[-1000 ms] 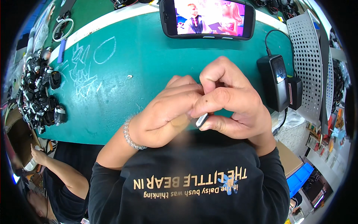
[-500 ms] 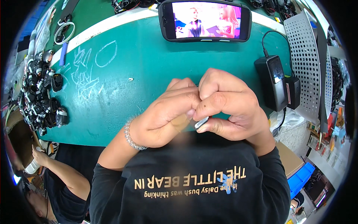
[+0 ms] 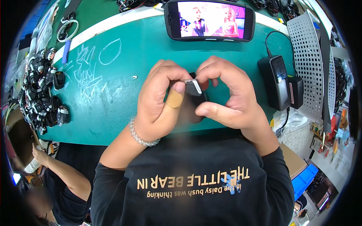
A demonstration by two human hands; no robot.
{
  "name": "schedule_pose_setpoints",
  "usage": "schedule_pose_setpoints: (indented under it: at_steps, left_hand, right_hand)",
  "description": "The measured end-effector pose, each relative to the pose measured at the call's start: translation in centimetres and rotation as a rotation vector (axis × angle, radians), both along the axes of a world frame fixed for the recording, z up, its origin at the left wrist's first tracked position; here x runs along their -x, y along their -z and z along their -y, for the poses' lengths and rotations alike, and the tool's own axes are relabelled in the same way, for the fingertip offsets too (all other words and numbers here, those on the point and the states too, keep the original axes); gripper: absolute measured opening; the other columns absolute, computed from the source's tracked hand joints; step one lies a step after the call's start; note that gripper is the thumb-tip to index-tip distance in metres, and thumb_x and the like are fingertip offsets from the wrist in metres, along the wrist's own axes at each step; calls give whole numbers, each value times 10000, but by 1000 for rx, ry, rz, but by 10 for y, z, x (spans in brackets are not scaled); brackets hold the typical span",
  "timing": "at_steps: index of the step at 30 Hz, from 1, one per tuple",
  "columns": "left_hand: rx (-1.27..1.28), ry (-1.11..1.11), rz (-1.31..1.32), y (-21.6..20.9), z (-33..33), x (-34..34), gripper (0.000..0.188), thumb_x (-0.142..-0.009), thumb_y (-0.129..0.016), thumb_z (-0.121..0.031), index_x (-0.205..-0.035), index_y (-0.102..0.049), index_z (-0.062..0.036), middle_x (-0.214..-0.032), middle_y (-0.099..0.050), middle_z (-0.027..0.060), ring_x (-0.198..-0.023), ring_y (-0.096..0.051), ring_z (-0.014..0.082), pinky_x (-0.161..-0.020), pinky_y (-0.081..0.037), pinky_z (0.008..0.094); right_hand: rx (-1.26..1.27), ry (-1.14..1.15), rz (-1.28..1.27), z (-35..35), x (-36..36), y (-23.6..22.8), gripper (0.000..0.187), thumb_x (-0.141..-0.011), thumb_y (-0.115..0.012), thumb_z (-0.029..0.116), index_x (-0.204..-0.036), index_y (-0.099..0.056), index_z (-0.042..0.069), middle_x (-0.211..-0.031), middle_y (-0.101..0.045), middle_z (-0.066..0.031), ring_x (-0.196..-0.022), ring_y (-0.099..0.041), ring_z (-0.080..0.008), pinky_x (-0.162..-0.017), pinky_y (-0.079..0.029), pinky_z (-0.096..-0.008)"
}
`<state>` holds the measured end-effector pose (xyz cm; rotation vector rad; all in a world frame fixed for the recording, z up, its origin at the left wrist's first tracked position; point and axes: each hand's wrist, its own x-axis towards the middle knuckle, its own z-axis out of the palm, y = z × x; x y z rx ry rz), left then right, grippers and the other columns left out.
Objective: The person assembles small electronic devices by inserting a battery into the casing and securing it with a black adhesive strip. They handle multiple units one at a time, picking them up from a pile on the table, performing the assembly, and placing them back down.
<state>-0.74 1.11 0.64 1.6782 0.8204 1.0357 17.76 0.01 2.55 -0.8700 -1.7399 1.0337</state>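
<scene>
Pinched between the thumb and fingers of my left hand [image 3: 160,94] is a small black piece with a silver-white edge [image 3: 194,88]; its exact kind does not show. A tan bandage wraps the left thumb. My right hand [image 3: 233,92] is at the piece's right side, its curled index fingertip touching or very near the silver edge. The right thumb stands apart, below the piece, and nothing shows in its grip. Just behind and below the piece is a dark patch, partly hidden, which may be shadow.
A phone [image 3: 211,20] playing a video stands at the back of the green table [image 3: 124,109]. To the right are a black corded device [image 3: 275,81] and a perforated white basket [image 3: 307,56]. Bundled black parts [image 3: 43,90] lie left. Another person's arm [image 3: 64,171] is at lower left.
My hands have drawn apart and the right thumb has let go of the piece. The small black piece now sits higher, held in my left hand, with more of it showing.
</scene>
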Motion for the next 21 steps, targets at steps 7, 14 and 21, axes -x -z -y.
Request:
schedule_pose_setpoints:
  at_steps: [7, 14, 21]
  left_hand:
    - [-293, -107, -99, 3, -4, -5, 93, -796, -583, -32, -879, -545, -15, -754, -551, 91, -664, -474, 238, -609, -379, 335]
    - [-387, -107, -134, 6, -7, -6, 118, -778, -594, -26, -887, -550, -12, -765, -547, 110, -687, -500, 249, -617, -389, 333]
    - [114, -104, -170, 6, -20, 9, 297, -818, -576, -43, -1109, -530, -3, -991, -549, 40, -917, -479, 122, -798, -397, 255]
  right_hand:
    - [155, 141, -32, 7, 9, 8, 169, -790, -664, 61, -919, -575, -3, -760, -546, -68, -664, -527, -152, -590, -407, -270]
    - [-108, 197, 70, 0, 7, 13, 138, -792, -661, 68, -907, -600, 25, -771, -554, -47, -677, -523, -142, -572, -382, -246]
    - [261, 246, -8, 0, 5, 20, 110, -813, -631, 63, -898, -574, 21, -797, -560, -17, -717, -497, -79, -581, -390, -229]
